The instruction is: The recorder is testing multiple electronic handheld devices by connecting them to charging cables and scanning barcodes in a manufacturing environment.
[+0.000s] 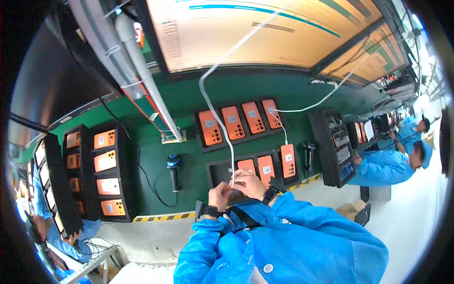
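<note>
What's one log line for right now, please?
left hand: grip unclear | right hand: on white cable | orange phones: in black trays | scanner: on green table

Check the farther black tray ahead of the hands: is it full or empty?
Full: the farther black tray holds four orange phones side by side, with no vacant slot visible.

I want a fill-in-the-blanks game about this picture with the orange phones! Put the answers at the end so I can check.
1. The left hand and right hand come together at a long white ____.
2. Of the two trays straight ahead of the hands, the farther tray holds ____ orange phones.
3. The tabletop is coloured ____.
4. The striped tape along the table's front edge is black and ____.

Missing words: cable; four; green; yellow.
</note>
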Tool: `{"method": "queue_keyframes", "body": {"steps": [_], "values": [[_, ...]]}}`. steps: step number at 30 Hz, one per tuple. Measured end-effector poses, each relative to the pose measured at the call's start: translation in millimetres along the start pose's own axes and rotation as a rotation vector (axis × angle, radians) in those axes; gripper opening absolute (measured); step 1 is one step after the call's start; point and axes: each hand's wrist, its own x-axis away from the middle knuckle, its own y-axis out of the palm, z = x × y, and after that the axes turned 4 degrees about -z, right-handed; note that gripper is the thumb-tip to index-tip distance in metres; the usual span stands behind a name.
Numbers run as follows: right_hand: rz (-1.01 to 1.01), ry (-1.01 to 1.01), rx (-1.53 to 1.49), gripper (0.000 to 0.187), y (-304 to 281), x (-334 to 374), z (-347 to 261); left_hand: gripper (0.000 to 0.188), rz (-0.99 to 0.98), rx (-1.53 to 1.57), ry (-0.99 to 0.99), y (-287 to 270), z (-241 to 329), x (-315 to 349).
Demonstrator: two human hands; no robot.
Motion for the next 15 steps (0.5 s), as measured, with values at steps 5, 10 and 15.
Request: {"method": "queue_keyframes", "body": {"steps": [5, 10, 15], "values": [[0.102, 0.06, 0.146, 0.029, 5, 13, 16, 0.018, 0.029, 0.032, -0.027, 3, -5, -9], [0.479, 0.452, -0.046, 0.046, -35, 47, 61, 0.058, 0.253, 0.106, 0.051, 3, -37, -68], [0.842, 0.542, 0.412, 0.046, -103, 71, 156, 0.062, 0.384, -0.013, 0.093, 6, -13, -55]]}}
